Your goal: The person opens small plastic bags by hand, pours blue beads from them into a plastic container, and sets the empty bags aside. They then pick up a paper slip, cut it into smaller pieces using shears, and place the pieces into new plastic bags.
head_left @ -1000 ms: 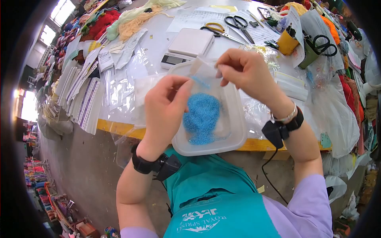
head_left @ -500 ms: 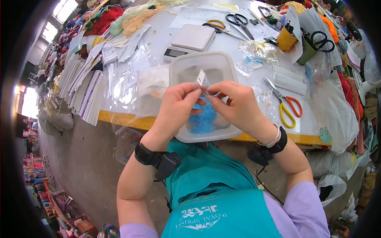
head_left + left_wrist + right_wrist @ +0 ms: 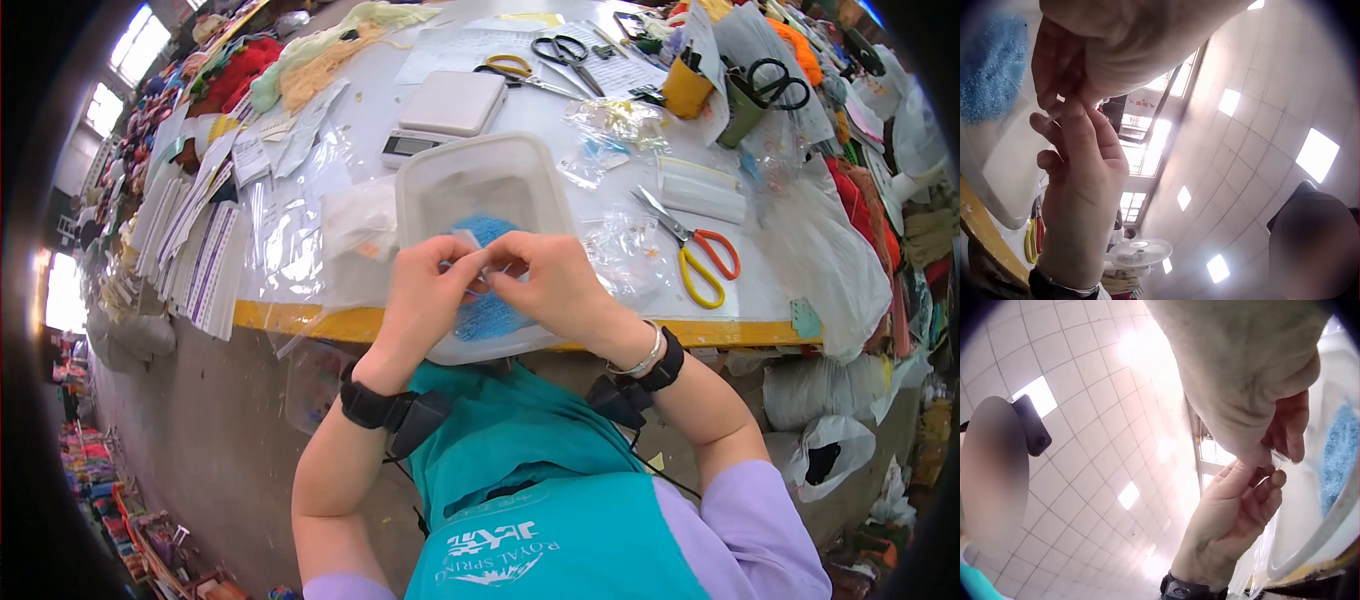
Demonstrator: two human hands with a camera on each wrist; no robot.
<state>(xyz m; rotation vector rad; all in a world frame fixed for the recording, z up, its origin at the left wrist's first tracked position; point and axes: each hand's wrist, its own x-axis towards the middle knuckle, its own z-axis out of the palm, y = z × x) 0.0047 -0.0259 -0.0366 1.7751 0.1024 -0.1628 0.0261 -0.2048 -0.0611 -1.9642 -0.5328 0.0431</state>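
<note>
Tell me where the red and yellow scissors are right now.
In the head view, the red and yellow scissors lie on the table, right of the plastic tub.

A white surface (image 3: 560, 105) with a yellow front edge carries a clear plastic tub (image 3: 470, 185) of blue beads at its near edge. Behind the tub sits a small digital scale (image 3: 445, 110). Orange-handled scissors (image 3: 695, 250) lie to the right, clear plastic bags (image 3: 300, 230) to the left, and two more scissors (image 3: 545, 55) on paper sheets farther back.
</note>
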